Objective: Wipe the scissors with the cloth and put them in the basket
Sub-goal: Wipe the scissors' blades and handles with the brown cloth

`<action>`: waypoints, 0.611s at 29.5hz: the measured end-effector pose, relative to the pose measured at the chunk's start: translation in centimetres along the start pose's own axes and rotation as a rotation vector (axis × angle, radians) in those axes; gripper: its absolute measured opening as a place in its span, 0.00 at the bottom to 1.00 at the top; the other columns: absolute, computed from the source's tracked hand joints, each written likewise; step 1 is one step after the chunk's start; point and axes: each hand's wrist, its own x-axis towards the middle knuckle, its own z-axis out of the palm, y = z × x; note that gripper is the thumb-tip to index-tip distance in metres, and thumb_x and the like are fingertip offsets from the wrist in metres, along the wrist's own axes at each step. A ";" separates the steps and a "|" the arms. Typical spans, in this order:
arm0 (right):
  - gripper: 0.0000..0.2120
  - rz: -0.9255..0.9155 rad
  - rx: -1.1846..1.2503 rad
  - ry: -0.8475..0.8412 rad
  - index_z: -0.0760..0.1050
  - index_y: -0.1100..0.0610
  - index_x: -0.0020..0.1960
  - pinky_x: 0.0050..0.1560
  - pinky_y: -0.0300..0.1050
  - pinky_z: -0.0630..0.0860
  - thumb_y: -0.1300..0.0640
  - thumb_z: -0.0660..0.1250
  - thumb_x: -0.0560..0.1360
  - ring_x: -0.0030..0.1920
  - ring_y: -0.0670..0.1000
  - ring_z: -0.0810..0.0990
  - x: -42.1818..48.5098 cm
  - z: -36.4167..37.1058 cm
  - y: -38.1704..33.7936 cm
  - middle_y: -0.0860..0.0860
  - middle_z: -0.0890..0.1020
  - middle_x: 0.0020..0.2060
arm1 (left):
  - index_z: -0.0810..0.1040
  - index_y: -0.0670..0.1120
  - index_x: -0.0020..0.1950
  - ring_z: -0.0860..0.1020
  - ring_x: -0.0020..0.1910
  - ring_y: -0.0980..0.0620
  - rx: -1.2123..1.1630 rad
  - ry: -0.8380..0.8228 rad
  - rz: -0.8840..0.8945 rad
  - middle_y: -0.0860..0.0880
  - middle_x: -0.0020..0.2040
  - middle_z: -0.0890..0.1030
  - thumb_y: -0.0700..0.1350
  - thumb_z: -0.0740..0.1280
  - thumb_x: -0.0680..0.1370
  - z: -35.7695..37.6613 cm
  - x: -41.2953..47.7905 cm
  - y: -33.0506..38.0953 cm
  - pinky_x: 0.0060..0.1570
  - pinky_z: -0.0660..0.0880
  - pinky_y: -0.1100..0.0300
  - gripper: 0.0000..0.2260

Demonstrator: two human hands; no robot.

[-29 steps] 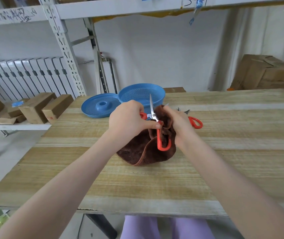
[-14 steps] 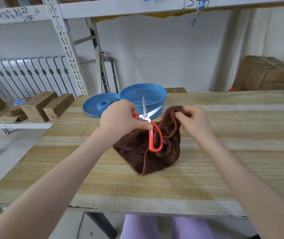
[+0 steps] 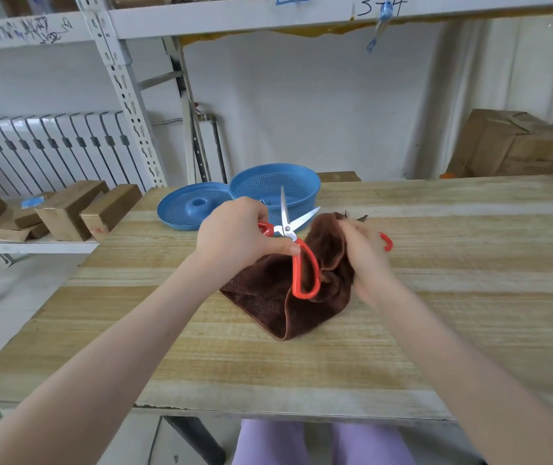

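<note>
Red-handled scissors [image 3: 289, 229], blades splayed, are gripped by the left hand [image 3: 234, 237]; right hand [image 3: 366, 255] pinches brown cloth [image 3: 268, 293].

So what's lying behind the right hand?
A second pair of scissors: one red handle loop and dark blade tips show. The right hand and cloth cover the rest.
</note>
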 end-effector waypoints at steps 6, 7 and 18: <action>0.13 0.056 0.078 -0.122 0.77 0.62 0.35 0.40 0.52 0.81 0.61 0.67 0.78 0.31 0.56 0.79 -1.0 2.5 0.4 0.59 0.78 0.29 | 0.62 0.48 0.29 0.67 0.27 0.53 0.027 -0.008 -0.015 0.54 0.27 0.68 0.67 0.76 0.57 1.4 -0.4 0.9 0.27 0.61 0.58 0.29; 0.14 0.065 0.104 -0.121 0.77 0.62 0.33 0.39 0.52 0.81 0.62 0.67 0.77 0.30 0.56 0.79 -0.9 2.5 0.5 0.58 0.77 0.28 | 0.63 0.48 0.29 0.67 0.27 0.53 0.026 -0.004 -0.017 0.54 0.27 0.68 0.67 0.76 0.57 1.5 -0.4 0.9 0.27 0.61 0.58 0.29; 0.07 0.184 0.150 -0.169 0.81 0.62 0.46 0.50 0.53 0.80 0.59 0.67 0.77 0.38 0.54 0.82 -1.2 2.2 0.3 0.56 0.82 0.34 | 0.62 0.47 0.30 0.65 0.27 0.54 0.040 -0.006 -0.030 0.54 0.27 0.67 0.67 0.76 0.57 1.5 0.1 1.2 0.27 0.60 0.59 0.30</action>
